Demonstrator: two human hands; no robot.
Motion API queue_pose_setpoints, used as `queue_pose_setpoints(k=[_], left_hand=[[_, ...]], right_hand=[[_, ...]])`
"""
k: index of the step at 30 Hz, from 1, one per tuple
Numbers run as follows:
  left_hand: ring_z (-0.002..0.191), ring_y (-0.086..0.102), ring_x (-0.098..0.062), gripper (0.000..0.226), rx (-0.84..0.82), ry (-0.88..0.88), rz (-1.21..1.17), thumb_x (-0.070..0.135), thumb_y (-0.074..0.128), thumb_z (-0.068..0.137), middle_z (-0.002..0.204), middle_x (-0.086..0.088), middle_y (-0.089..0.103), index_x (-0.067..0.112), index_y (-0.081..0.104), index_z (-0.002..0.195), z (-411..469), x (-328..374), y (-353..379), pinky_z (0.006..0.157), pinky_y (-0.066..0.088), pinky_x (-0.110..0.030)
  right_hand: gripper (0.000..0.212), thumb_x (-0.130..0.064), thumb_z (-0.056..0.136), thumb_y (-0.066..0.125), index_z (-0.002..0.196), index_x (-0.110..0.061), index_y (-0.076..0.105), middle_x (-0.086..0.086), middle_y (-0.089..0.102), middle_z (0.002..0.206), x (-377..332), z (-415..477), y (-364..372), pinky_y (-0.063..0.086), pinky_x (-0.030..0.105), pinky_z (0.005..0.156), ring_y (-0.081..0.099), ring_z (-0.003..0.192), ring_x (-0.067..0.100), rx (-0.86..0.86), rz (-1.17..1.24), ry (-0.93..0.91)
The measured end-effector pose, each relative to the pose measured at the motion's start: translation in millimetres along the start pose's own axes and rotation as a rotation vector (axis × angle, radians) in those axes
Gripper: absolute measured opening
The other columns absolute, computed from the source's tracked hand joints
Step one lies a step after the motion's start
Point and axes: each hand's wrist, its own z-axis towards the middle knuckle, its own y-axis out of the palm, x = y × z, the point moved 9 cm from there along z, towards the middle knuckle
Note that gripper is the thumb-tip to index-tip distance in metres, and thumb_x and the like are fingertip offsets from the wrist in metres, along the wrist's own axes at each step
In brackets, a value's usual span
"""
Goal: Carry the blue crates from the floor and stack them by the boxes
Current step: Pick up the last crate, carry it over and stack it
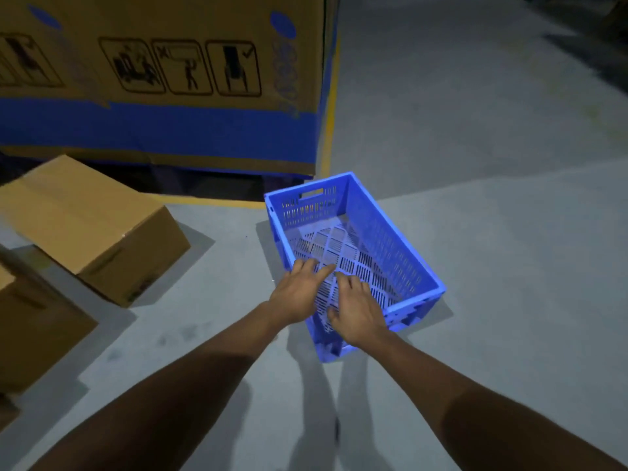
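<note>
The large cardboard box (159, 79) carries three black handling pictograms (181, 68) in rounded frames on its brown face, above its blue band; the rightmost one has a tick. Right of them, near the box's edge, blue vertical lettering (288, 79) runs down, too blurred to read
</note>
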Motion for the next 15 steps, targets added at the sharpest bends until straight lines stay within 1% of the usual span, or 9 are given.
queue_pose_setpoints(k=[3,5,6,7,8,10,11,13,15], left_hand=[[0.140,0.021,-0.033,0.096,-0.072,0.034,0.156,0.011,0.070,0.078,0.153,-0.013,0.023,0.029,0.014,0.154,19,-13,44,0.107,0.035,-0.046],[0.142,0.018,-0.035,0.099,-0.115,0.061,0.261,0.017,0.073,0.078,0.153,-0.014,0.023,0.028,0.010,0.155,29,-20,68,0.109,0.032,-0.049],[0.144,0.016,-0.036,0.098,-0.139,0.064,0.301,0.016,0.071,0.080,0.153,-0.014,0.024,0.027,0.009,0.155,32,-24,79,0.111,0.030,-0.050],[0.145,0.014,-0.036,0.094,-0.158,0.061,0.330,0.014,0.068,0.082,0.153,-0.014,0.025,0.025,0.010,0.155,35,-27,88,0.113,0.027,-0.052],[0.146,0.011,-0.036,0.089,-0.170,0.055,0.349,0.012,0.065,0.084,0.152,-0.015,0.027,0.024,0.012,0.155,38,-31,97,0.114,0.024,-0.054],[0.147,0.009,-0.036,0.073,-0.149,0.042,0.369,0.012,0.060,0.088,0.150,-0.015,0.031,0.021,0.025,0.152,40,-34,107,0.115,0.019,-0.058],[0.147,0.011,-0.036,0.061,-0.123,0.041,0.376,0.014,0.058,0.090,0.147,-0.014,0.035,0.020,0.036,0.147,40,-34,107,0.115,0.017,-0.059],[0.143,0.019,-0.035,0.035,-0.081,0.052,0.405,0.021,0.052,0.094,0.136,-0.012,0.047,0.021,0.057,0.129,41,-30,104,0.114,0.015,-0.062],[0.133,0.034,-0.031,0.024,-0.037,0.039,0.427,0.024,0.049,0.095,0.118,-0.006,0.058,0.023,0.068,0.111,41,-24,98,0.112,0.009,-0.069]], right_hand=[[0.067,-0.045,0.089,0.054,0.142,-0.010,0.032,0.011,0.041,0.135,0,11,45,0.046,0.044,0.092,0.041,0.122,0.031,-0.056,-0.024,-0.008],[0.069,-0.053,0.088,0.054,0.138,-0.009,0.036,0.013,0.042,0.134,1,17,72,0.046,0.045,0.091,0.042,0.123,0.033,-0.116,-0.033,0.029],[0.071,-0.056,0.087,0.054,0.137,-0.009,0.037,0.013,0.045,0.134,1,18,85,0.046,0.045,0.092,0.044,0.124,0.033,-0.149,-0.046,0.053],[0.068,-0.056,0.086,0.054,0.135,-0.010,0.042,0.012,0.049,0.132,1,19,94,0.045,0.044,0.092,0.048,0.122,0.033,-0.164,-0.073,0.072],[0.059,-0.052,0.086,0.054,0.129,-0.012,0.049,0.011,0.056,0.127,1,21,100,0.045,0.042,0.090,0.054,0.117,0.032,-0.157,-0.109,0.085],[0.039,-0.041,0.086,0.054,0.115,-0.016,0.061,0.007,0.066,0.115,0,22,102,0.045,0.036,0.087,0.063,0.108,0.028,-0.126,-0.148,0.110],[0.034,-0.037,0.086,0.055,0.113,-0.017,0.063,0.006,0.067,0.114,-2,23,102,0.045,0.035,0.088,0.064,0.108,0.026,-0.113,-0.142,0.120],[0.032,-0.030,0.086,0.057,0.115,-0.018,0.063,0.005,0.066,0.118,-4,24,102,0.045,0.035,0.092,0.062,0.112,0.025,-0.116,-0.114,0.138],[0.033,-0.025,0.087,0.058,0.119,-0.018,0.062,0.004,0.064,0.121,-4,21,97,0.046,0.034,0.092,0.060,0.115,0.023,-0.133,-0.102,0.169]])
